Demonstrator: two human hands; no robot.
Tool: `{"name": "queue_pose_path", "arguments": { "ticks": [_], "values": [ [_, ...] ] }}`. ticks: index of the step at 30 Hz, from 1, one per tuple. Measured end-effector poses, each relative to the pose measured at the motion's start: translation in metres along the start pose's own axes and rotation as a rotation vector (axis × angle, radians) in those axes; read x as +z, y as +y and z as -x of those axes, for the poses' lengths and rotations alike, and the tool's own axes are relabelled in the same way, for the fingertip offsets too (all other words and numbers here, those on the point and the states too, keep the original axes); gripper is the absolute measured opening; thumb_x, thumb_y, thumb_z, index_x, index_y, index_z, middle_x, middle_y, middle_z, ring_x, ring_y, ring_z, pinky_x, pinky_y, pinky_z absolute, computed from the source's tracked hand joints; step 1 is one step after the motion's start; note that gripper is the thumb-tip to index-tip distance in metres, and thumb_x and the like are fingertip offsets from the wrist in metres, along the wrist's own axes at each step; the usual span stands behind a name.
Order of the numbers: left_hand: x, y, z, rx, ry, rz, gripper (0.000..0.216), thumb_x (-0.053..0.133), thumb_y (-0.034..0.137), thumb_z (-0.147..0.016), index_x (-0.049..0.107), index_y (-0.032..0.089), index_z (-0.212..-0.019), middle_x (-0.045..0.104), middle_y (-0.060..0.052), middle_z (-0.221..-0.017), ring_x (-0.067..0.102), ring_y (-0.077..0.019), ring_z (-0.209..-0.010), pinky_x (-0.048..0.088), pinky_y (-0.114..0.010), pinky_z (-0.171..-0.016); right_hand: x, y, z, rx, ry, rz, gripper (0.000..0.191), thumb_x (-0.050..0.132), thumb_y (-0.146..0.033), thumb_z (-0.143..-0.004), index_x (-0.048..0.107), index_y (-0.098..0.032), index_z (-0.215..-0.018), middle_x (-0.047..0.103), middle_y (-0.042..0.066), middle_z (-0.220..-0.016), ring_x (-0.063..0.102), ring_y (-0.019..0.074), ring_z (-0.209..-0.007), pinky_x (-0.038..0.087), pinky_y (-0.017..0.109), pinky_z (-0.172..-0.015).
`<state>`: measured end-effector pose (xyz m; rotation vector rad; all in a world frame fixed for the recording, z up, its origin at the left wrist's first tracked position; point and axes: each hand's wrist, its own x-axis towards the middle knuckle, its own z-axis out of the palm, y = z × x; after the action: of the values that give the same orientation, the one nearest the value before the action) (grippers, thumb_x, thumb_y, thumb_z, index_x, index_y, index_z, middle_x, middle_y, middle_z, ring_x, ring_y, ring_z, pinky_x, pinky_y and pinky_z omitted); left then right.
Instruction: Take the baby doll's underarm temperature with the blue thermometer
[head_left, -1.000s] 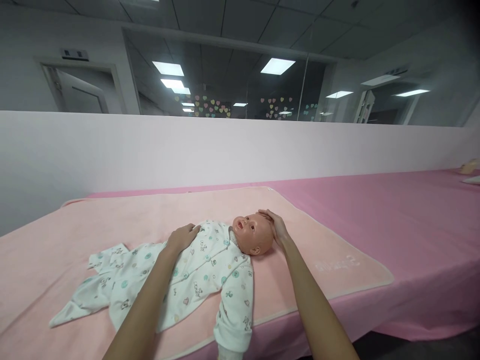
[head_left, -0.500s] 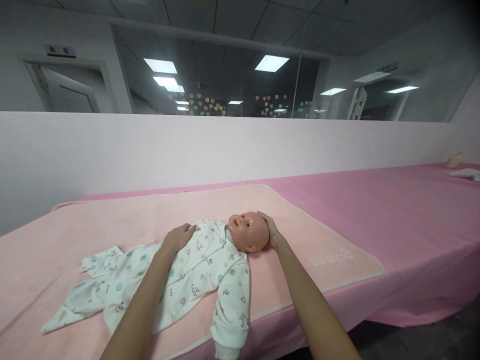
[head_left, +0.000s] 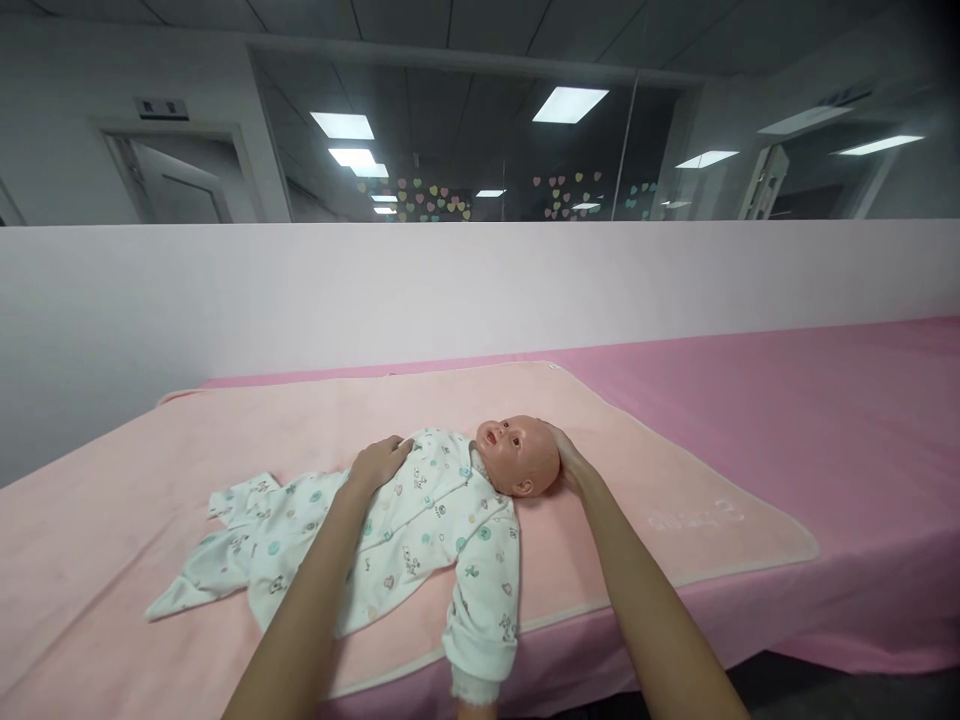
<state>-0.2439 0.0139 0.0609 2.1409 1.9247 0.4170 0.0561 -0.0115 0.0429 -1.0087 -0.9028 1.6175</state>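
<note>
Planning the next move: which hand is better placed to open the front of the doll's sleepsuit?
Left, probably. The left hand rests on the chest of the sleepsuit. The right hand cups the doll's head, away from the garment, and seems to steady it.

No text can be read. Right of the doll (head_left: pixel 517 458), the blanket (head_left: pixel 615 470) bears pale stitched lettering (head_left: pixel 696 515), too faint to read. Far behind the doll, up left, a dark sign (head_left: pixel 163 107) carries illegible marks.

White partition (head_left: pixel 480 290), perhaps glass (head_left: pixel 465 150) behind
</note>
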Motion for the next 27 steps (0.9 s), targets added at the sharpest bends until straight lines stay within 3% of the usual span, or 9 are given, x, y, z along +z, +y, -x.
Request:
{"name": "queue_pose_path", "arguments": {
  "ticks": [5,9,13,15,17,20,23,27],
  "values": [
    [-0.001,0.002,0.001,-0.023,0.021,0.015,0.056,0.025,0.059,-0.078,0.058,0.024,-0.106,0.062,-0.009,-0.109,0.056,-0.0297,-0.1,0.041,-0.038,-0.081,-0.009,-0.008,-0.005,-0.239,0.169,0.037,0.041,0.043,-0.053,-0.074,0.063,-0.018,-0.074,0.07,0.01,-0.081,0.063,0.0249,-0.084,0.049,0.036,-0.076],
    [-0.006,0.009,0.005,-0.038,0.124,0.039,0.05,0.033,0.05,-0.078,0.057,0.018,-0.108,0.062,-0.012,-0.108,0.054,-0.0313,-0.103,0.037,-0.042,-0.088,0.002,-0.014,0.004,-0.12,0.019,0.057,0.044,0.041,-0.052,-0.074,0.066,-0.016,-0.07,0.069,0.012,-0.079,0.063,0.0274,-0.084,0.049,0.035,-0.075],
    [-0.014,0.033,0.018,0.107,0.259,0.199,0.044,0.035,0.038,-0.081,0.049,0.017,-0.117,0.056,-0.008,-0.118,0.051,-0.0206,-0.107,0.039,-0.03,-0.089,0.009,-0.012,0.01,0.013,-0.026,0.026,0.048,0.037,-0.053,-0.076,0.066,-0.015,-0.079,0.069,0.012,-0.087,0.063,0.0279,-0.086,0.049,0.039,-0.076],
    [-0.015,0.05,0.028,0.287,0.213,0.487,0.041,0.04,0.041,-0.08,0.054,0.017,-0.109,0.062,-0.007,-0.104,0.058,-0.0177,-0.09,0.045,-0.026,-0.075,0.009,-0.01,0.009,0.039,-0.053,0.021,0.049,0.036,-0.053,-0.076,0.065,-0.015,-0.086,0.068,0.012,-0.092,0.063,0.0274,-0.087,0.049,0.042,-0.076],
    [-0.013,0.068,0.04,0.435,0.048,0.621,0.037,0.049,0.044,-0.075,0.06,0.017,-0.097,0.065,-0.005,-0.081,0.059,-0.0156,-0.069,0.045,-0.025,-0.061,0.007,-0.008,0.007,0.011,-0.065,0.072,0.047,0.037,-0.051,-0.076,0.065,-0.015,-0.088,0.068,0.012,-0.093,0.063,0.0269,-0.086,0.049,0.042,-0.074],
    [-0.006,0.084,0.052,0.564,-0.021,0.472,0.03,0.067,0.043,-0.06,0.067,0.019,-0.078,0.059,-0.001,-0.062,0.053,-0.0137,-0.059,0.04,-0.023,-0.054,0.004,-0.006,0.003,-0.107,-0.029,0.191,0.038,0.043,-0.045,-0.075,0.067,-0.017,-0.081,0.07,0.01,-0.083,0.064,0.0264,-0.079,0.05,0.041,-0.07],
    [0.001,0.084,0.051,0.518,-0.012,0.456,0.028,0.069,0.041,-0.056,0.069,0.02,-0.074,0.058,0.0,-0.06,0.052,-0.0135,-0.059,0.037,-0.022,-0.053,0.004,-0.007,0.003,-0.322,0.139,0.325,0.03,0.048,-0.041,-0.073,0.067,-0.018,-0.071,0.069,0.008,-0.07,0.063,0.0253,-0.072,0.049,0.038,-0.068],
    [0.002,0.069,0.038,0.237,-0.046,0.84,0.031,0.062,0.041,-0.064,0.068,0.015,-0.078,0.06,-0.002,-0.059,0.052,-0.0129,-0.056,0.037,-0.022,-0.051,0.006,-0.014,0.01,-0.585,0.378,0.434,0.031,0.044,-0.039,-0.074,0.067,-0.018,-0.074,0.068,0.008,-0.071,0.06,0.0262,-0.083,0.045,0.037,-0.077]
  ]
}}
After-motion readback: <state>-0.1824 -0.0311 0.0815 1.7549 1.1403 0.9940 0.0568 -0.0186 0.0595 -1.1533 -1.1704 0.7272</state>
